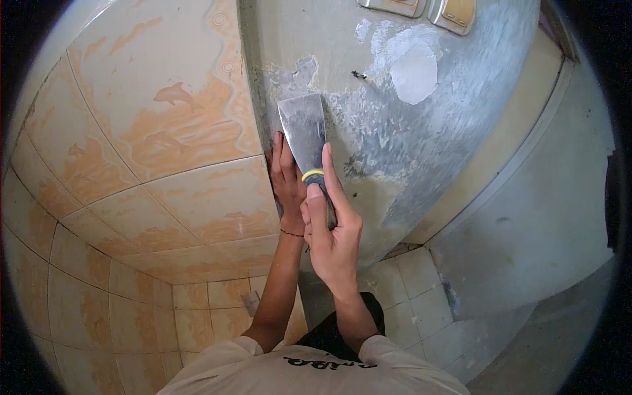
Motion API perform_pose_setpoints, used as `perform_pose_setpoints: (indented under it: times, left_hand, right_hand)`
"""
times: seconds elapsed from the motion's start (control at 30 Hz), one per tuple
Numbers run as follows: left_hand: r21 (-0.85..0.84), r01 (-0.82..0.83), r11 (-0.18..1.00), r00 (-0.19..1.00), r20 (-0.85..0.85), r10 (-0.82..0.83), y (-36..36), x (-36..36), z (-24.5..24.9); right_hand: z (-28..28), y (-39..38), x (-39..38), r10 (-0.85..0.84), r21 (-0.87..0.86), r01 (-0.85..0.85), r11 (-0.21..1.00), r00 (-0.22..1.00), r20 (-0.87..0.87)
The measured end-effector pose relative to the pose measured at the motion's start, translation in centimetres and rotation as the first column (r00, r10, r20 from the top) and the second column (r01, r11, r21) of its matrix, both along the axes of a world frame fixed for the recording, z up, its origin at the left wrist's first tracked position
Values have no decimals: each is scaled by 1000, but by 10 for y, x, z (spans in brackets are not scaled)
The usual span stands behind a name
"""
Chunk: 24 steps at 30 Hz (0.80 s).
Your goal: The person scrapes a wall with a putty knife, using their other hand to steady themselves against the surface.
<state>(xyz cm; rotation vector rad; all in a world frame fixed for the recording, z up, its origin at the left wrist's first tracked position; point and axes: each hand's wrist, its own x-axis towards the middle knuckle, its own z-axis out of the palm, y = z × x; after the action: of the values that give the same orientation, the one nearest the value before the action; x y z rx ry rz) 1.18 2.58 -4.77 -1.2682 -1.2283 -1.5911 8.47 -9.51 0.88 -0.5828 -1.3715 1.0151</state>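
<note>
My right hand (pixel 337 240) is closed around the dark handle of a putty knife (pixel 304 128), with the index finger stretched along the blade's side and the thumb over the handle. Its broad metal blade points up and overlaps the patchy grey wall (pixel 368 131); a yellow ring circles the neck. Behind the knife, my left hand (pixel 285 181) rests with straight fingers against the wall, right beside the edge of the tiles (pixel 197 138). The knife and my right hand cover part of it. Around the blade the wall's paint is flaked and scraped.
A white filler patch (pixel 415 74) marks the wall at upper right, under switch plates (pixel 454 13). A small dark stub (pixel 359 75) sticks out left of that patch. To the right stands a grey door panel (pixel 520 217). Pale floor tiles (pixel 421 280) show below.
</note>
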Motion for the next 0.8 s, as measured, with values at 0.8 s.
perform_pose_setpoints:
  times: [0.8]
  left_hand:
    - [67, 171, 983, 984, -58, -168, -8, -11, 7]
  right_hand:
    - [7, -1, -4, -81, 0, 81, 997, 997, -5]
